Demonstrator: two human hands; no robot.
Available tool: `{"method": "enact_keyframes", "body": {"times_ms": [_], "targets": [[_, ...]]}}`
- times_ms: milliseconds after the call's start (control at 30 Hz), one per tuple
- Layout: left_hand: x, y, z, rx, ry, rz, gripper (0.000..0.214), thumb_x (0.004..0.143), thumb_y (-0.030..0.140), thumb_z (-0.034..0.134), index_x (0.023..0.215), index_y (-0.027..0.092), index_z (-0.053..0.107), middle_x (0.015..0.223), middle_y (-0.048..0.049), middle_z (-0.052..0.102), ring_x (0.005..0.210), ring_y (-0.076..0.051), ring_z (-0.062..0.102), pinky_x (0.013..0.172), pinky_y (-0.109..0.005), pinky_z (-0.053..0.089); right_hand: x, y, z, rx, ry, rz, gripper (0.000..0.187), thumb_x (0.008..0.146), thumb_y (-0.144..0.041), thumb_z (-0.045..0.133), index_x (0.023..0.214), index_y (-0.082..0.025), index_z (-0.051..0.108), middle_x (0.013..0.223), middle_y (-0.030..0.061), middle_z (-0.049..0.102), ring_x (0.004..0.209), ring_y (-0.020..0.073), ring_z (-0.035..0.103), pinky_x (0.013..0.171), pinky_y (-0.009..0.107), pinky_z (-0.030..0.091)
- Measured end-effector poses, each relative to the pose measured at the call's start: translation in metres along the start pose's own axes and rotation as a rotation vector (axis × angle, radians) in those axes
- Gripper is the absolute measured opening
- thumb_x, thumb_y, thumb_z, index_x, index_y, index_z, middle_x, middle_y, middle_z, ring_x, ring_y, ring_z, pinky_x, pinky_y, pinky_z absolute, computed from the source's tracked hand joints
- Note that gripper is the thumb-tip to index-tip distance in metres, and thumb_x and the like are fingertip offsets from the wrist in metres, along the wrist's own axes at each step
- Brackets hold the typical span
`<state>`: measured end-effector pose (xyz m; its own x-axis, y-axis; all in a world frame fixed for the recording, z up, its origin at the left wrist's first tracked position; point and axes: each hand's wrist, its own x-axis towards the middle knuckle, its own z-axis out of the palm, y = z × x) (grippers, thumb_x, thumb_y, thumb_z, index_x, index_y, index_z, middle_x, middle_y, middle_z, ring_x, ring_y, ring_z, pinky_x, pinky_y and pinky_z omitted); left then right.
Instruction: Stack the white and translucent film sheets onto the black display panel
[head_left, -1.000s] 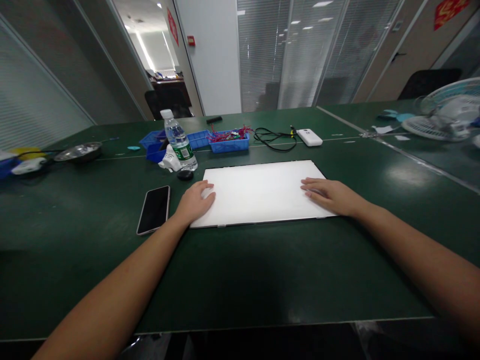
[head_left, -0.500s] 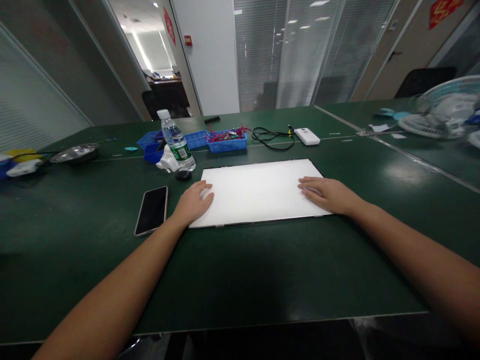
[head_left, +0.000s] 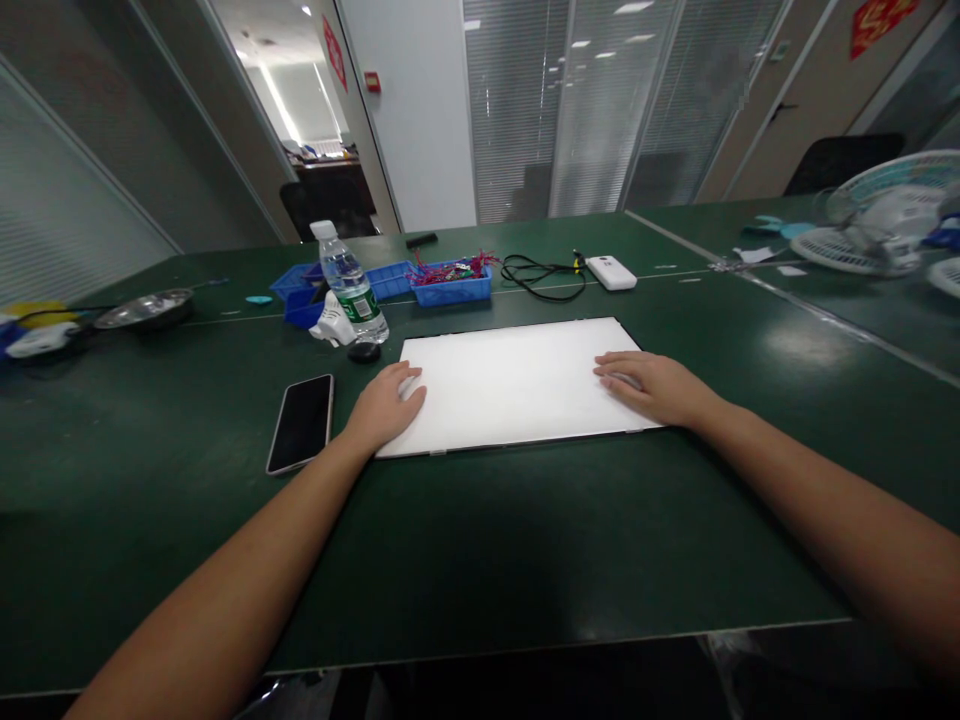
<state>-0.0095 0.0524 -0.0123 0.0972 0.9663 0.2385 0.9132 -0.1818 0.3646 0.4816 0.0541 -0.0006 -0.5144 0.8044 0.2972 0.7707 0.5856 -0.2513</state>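
Observation:
A flat white rectangular panel lies on the dark green table in front of me. My left hand rests flat on the panel's near left corner, fingers stretched out. My right hand lies flat on the panel's right side, fingers extended toward the middle. Neither hand grips anything. A black phone lies face up just left of my left hand.
Behind the panel stand a water bottle, a black bottle cap, blue trays with red bits, a black cable and a white box. A metal bowl sits far left, a fan far right.
Both hands stay flat on the panel. Only the view has drifted slightly; nothing on the table has moved.

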Motion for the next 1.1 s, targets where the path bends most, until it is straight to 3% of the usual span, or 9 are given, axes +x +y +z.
{"method": "enact_keyframes", "body": {"times_ms": [200, 333, 500, 667, 767, 933, 1100], "targets": [[0.001, -0.003, 0.002, 0.004, -0.003, 0.024, 0.056, 0.100, 0.044, 0.056, 0.144, 0.013, 0.073, 0.165, -0.0194, 0.060, 0.152, -0.035, 0.060, 0.134, -0.051, 0.041, 0.000, 0.005, -0.004, -0.046, 0.007, 0.097, 0.054, 0.112, -0.055, 0.045, 0.134, -0.022, 0.082, 0.143, 0.0121, 0.077, 0.139, 0.0343, 0.068, 0.121, 0.058, 0.053], [0.002, -0.006, 0.004, 0.003, 0.003, 0.041, 0.058, 0.100, 0.045, 0.055, 0.145, 0.012, 0.072, 0.164, -0.0203, 0.060, 0.152, -0.035, 0.059, 0.135, -0.051, 0.040, -0.002, 0.015, -0.005, -0.142, 0.001, 0.288, 0.066, 0.110, -0.060, 0.042, 0.143, -0.015, 0.077, 0.152, 0.0187, 0.071, 0.145, 0.0413, 0.063, 0.122, 0.062, 0.050], [0.002, -0.006, 0.004, -0.002, -0.009, 0.035, 0.058, 0.101, 0.045, 0.055, 0.146, 0.012, 0.071, 0.165, -0.0209, 0.058, 0.153, -0.036, 0.059, 0.135, -0.051, 0.040, -0.001, 0.014, -0.008, -0.185, 0.003, 0.560, 0.078, 0.106, -0.066, 0.043, 0.156, -0.012, 0.068, 0.148, 0.0233, 0.071, 0.135, 0.0465, 0.068, 0.113, 0.066, 0.054], [0.001, -0.006, 0.005, -0.008, -0.016, 0.030, 0.060, 0.101, 0.048, 0.055, 0.147, 0.013, 0.071, 0.166, -0.0201, 0.057, 0.154, -0.036, 0.057, 0.135, -0.052, 0.039, -0.001, 0.013, -0.009, -0.142, -0.024, 0.644, 0.084, 0.105, -0.071, 0.045, 0.165, -0.013, 0.061, 0.144, 0.0244, 0.073, 0.126, 0.0481, 0.072, 0.107, 0.067, 0.057], [0.001, -0.006, 0.005, -0.012, -0.031, 0.024, 0.064, 0.101, 0.052, 0.055, 0.150, 0.014, 0.069, 0.169, -0.0197, 0.054, 0.157, -0.037, 0.054, 0.135, -0.052, 0.038, -0.004, 0.025, -0.004, -0.074, 0.048, 0.608, 0.079, 0.103, -0.073, 0.052, 0.159, -0.019, 0.067, 0.141, 0.0214, 0.076, 0.124, 0.0466, 0.073, 0.107, 0.069, 0.057], [-0.001, -0.001, 0.001, 0.018, -0.086, -0.002, 0.068, 0.104, 0.054, 0.053, 0.156, 0.012, 0.064, 0.174, -0.0228, 0.048, 0.161, -0.038, 0.049, 0.135, -0.054, 0.037, -0.007, 0.042, 0.003, 0.131, 0.224, 0.568, 0.062, 0.096, -0.074, 0.067, 0.131, -0.026, 0.081, 0.137, 0.0165, 0.078, 0.131, 0.0462, 0.071, 0.116, 0.074, 0.051], [-0.003, 0.004, -0.002, 0.043, -0.097, -0.018, 0.064, 0.105, 0.052, 0.054, 0.157, 0.014, 0.064, 0.175, -0.0208, 0.048, 0.163, -0.038, 0.048, 0.135, -0.053, 0.038, -0.006, 0.041, -0.001, 0.495, 0.381, 0.668, 0.038, 0.086, -0.058, 0.085, 0.109, -0.028, 0.083, 0.130, 0.0119, 0.081, 0.136, 0.0417, 0.069, 0.127, 0.069, 0.044]]}}
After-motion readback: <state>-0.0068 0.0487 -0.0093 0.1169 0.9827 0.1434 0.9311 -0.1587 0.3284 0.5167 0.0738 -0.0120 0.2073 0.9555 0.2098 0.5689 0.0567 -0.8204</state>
